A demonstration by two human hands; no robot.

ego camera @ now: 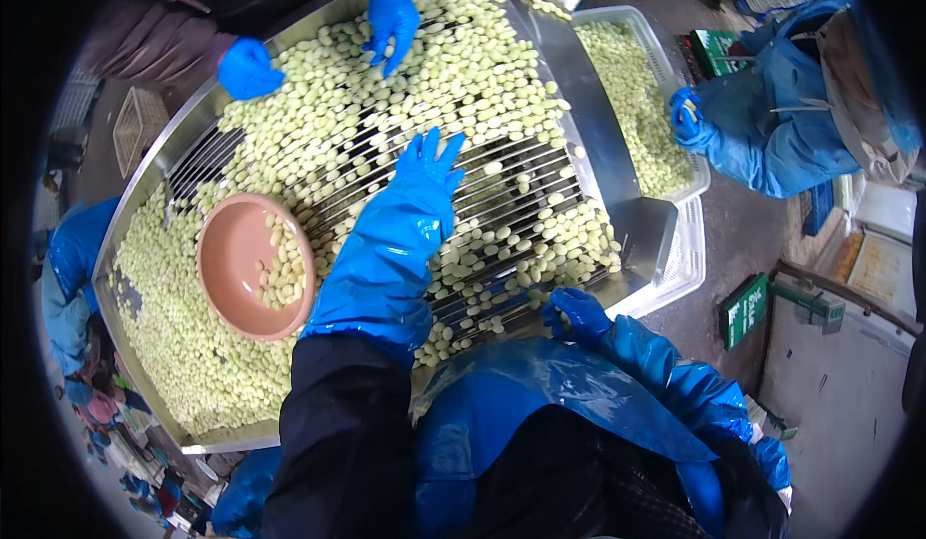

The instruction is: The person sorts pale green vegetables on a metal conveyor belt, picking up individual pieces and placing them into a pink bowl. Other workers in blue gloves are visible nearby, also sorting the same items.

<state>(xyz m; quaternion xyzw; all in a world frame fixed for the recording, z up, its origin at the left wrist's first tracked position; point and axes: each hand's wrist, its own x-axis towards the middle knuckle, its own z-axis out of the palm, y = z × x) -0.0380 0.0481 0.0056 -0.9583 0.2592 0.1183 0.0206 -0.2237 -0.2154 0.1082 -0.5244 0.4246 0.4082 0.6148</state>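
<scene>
A metal sorting table [235,441] with parallel bars [521,185] holds many small pale green oval pieces [181,365]; their kind cannot be told. My left hand [432,159], in a blue glove and long blue sleeve cover, reaches over the bars with its fingers spread and nothing visible in it. Near the table's close right edge is my right hand [575,315], blue-gloved, its fingers curled; whether something lies inside them is hidden. Left of my left forearm, a pinkish-brown bowl [217,271] rests among the pieces, with some of them along its right side.
Across the table are a co-worker's gloved hands [249,69] over the pieces. Beyond the metal chute [600,127] at the right stands a white plastic crate [647,40] full of pieces. Another co-worker's gloved hand [686,116] is beside it. More people are at the left.
</scene>
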